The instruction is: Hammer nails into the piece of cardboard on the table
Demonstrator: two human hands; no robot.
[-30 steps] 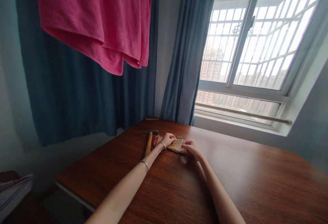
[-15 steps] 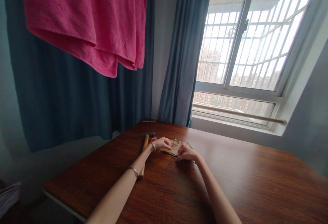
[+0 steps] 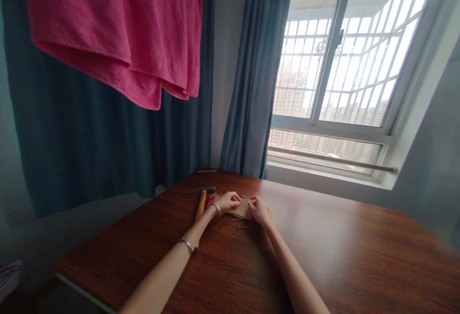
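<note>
Both my arms reach out over a dark wooden table (image 3: 341, 256). My left hand (image 3: 227, 201) rests with curled fingers on the left side of a small tan board with rows of nails and threads (image 3: 245, 206). My right hand (image 3: 258, 208) pinches at the board's right side, fingers bent; what it pinches is too small to make out. A hammer with a wooden handle (image 3: 200, 206) lies just left of my left wrist. Two loose nails (image 3: 237, 229) lie on the table in front of the board.
A pink towel (image 3: 115, 31) hangs overhead at the left. Blue curtains (image 3: 251, 74) hang behind the table, and a barred window (image 3: 345, 65) is at the right. A small dark object (image 3: 206, 171) sits at the table's far corner.
The view has shifted a little, so things sit further left in the frame. My right hand has moved up onto the board, closer to my left hand. A second nail now shows on the table.
</note>
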